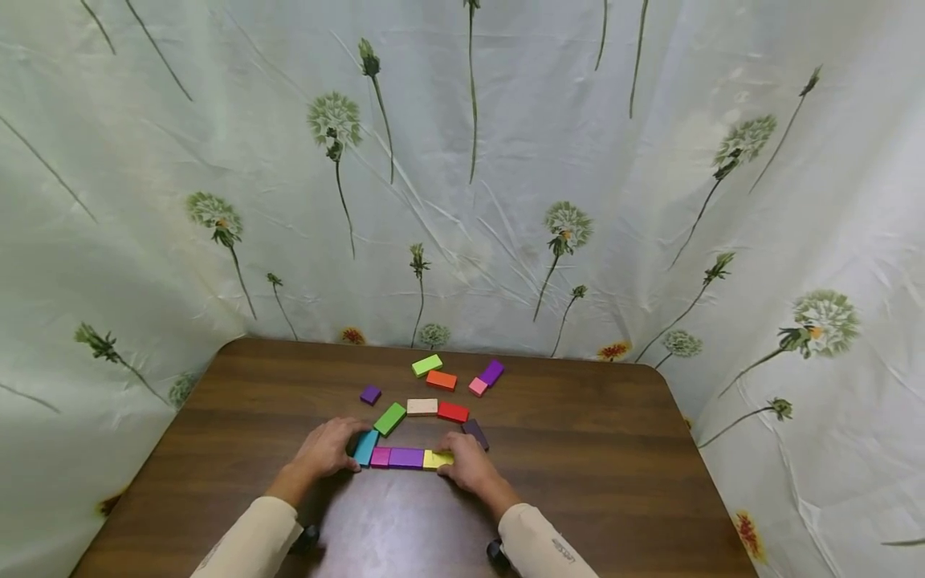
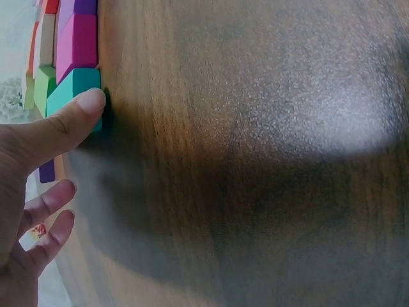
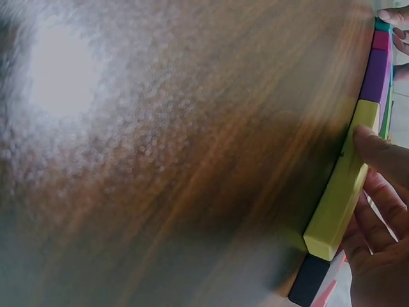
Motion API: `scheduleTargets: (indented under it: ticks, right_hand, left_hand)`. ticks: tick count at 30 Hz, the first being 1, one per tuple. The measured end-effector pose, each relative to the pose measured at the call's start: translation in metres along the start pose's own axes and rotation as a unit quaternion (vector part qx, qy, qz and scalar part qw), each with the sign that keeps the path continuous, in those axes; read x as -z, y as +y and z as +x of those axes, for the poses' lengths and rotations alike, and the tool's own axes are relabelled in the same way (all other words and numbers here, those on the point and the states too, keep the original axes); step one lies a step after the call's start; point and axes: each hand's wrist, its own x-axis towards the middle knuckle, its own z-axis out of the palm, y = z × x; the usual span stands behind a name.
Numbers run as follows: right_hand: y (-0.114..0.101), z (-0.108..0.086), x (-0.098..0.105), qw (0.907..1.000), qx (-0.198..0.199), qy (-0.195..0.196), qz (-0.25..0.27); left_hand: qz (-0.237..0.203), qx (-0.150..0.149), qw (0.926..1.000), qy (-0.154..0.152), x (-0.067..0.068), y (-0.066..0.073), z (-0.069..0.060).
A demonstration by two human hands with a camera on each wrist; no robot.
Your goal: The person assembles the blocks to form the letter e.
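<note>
The left hand (image 1: pixel 327 449) pinches a teal wooden cuboid (image 1: pixel 366 449), the right hand (image 1: pixel 471 463) a yellow wooden cuboid (image 3: pixel 337 192), and uneven pressure could skew the purple wooden cuboid (image 1: pixel 406 458) between them.

tabletop (image 1: pixel 592 490): glossy wood-grain (quite reflective) | blocks (image 1: pixel 406 458): smooth, matt-looking | curtain (image 1: pixel 253 136): creased, shiny | sleeves (image 1: pixel 254 531): matt cloth

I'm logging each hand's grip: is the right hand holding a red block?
No, the right hand grips the yellow block, next to a purple block.
</note>
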Motion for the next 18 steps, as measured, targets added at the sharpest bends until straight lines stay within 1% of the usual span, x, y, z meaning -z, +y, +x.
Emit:
scheduleTargets:
  ticks: [2,9,13,15,18]
  right_hand:
    - [0.0001,0.0003,-0.0012,1.0000,0.001,0.001,0.000]
    - [-0.0021,0.0016,0.0000,0.9999,-0.015,-0.003,0.004]
    - [-0.0032,0.0014,0.0013,0.9999,-0.012,0.000,-0.001]
    - [-0.0033,0.0008,0.0011,0.9999,-0.013,-0.001,0.001]
    - [-0.0028,-0.0006,0.0006,0.9998,-0.018,-0.005,0.006]
  left_hand:
    - [0.000,0.002,1.0000,-0.002,0.0004,0.0001,-0.0008]
    - [0.000,0.005,0.9999,-0.009,0.0012,0.0009,-0.0012]
    - [-0.004,0.009,0.9999,-0.008,0.0012,0.0022,-0.0021]
    - [-0.006,0.008,0.9999,-0.006,0.0014,0.0033,-0.0031]
    - [-0.004,-0.002,1.0000,0.000,0.0009,0.0047,-0.0043]
